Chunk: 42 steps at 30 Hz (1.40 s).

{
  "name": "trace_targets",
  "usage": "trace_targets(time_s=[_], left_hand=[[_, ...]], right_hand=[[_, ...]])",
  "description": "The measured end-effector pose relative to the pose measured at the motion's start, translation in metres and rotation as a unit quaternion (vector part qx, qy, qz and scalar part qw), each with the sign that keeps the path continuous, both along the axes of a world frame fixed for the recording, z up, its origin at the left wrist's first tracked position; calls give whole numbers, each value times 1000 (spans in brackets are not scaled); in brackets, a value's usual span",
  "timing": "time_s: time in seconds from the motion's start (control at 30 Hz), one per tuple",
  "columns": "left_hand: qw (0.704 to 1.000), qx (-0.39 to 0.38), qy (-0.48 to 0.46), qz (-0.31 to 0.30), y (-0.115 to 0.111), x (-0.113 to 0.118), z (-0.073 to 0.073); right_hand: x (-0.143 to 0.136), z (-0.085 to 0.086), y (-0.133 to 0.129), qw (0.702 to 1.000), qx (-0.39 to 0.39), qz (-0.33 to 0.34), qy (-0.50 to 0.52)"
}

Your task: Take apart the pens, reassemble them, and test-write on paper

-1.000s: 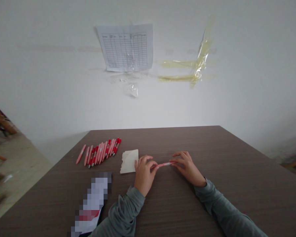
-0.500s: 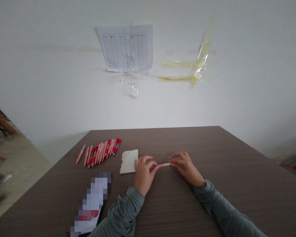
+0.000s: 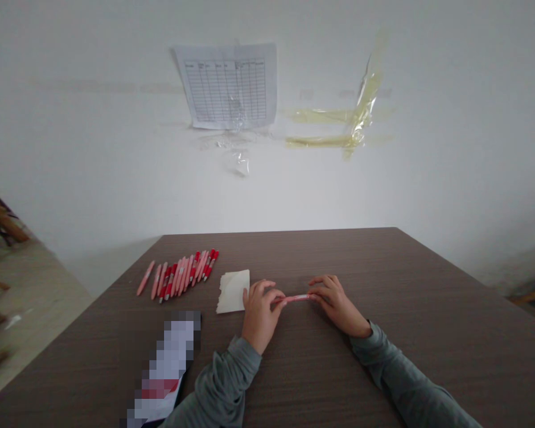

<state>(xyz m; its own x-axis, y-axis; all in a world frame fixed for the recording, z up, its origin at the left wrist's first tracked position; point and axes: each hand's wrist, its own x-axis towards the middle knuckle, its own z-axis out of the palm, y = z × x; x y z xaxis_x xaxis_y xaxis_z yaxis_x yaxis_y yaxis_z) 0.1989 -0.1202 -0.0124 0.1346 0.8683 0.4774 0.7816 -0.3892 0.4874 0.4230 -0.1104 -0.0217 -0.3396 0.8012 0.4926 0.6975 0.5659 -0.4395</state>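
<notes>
Fingers of the left hand (image 3: 261, 312) and right hand (image 3: 339, 303) partly cover the ends of the pen (image 3: 298, 298), and any lettering on it is too small to read. At lower left, the packet (image 3: 172, 353) is blurred into blocks, cut off by the bottom edge and partly behind the left sleeve (image 3: 225, 380). Both sleeves run out of the frame. Headings on the sheet of paper (image 3: 229, 86), upper centre, are illegible. Wooden furniture (image 3: 2, 213) at far left is blurred and cut off.

Pale-banded pink pen (image 3: 296, 298), crosswise between left hand (image 3: 262, 315) and right hand (image 3: 339, 304)
</notes>
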Motion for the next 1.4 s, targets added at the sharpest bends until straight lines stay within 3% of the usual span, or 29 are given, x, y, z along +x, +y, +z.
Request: trace_targets(time_s=[0.4, 1.13, 1.4], left_hand=[[999, -8, 15, 39, 0, -4, -2], [1000, -2, -12, 16, 0, -4, 5], [999, -1, 4, 39, 1, -6, -2]], right_hand=[[3, -1, 3, 999, 25, -22, 15], [5, -5, 4, 1000, 9, -17, 12], [4, 0, 1, 999, 16, -29, 21]])
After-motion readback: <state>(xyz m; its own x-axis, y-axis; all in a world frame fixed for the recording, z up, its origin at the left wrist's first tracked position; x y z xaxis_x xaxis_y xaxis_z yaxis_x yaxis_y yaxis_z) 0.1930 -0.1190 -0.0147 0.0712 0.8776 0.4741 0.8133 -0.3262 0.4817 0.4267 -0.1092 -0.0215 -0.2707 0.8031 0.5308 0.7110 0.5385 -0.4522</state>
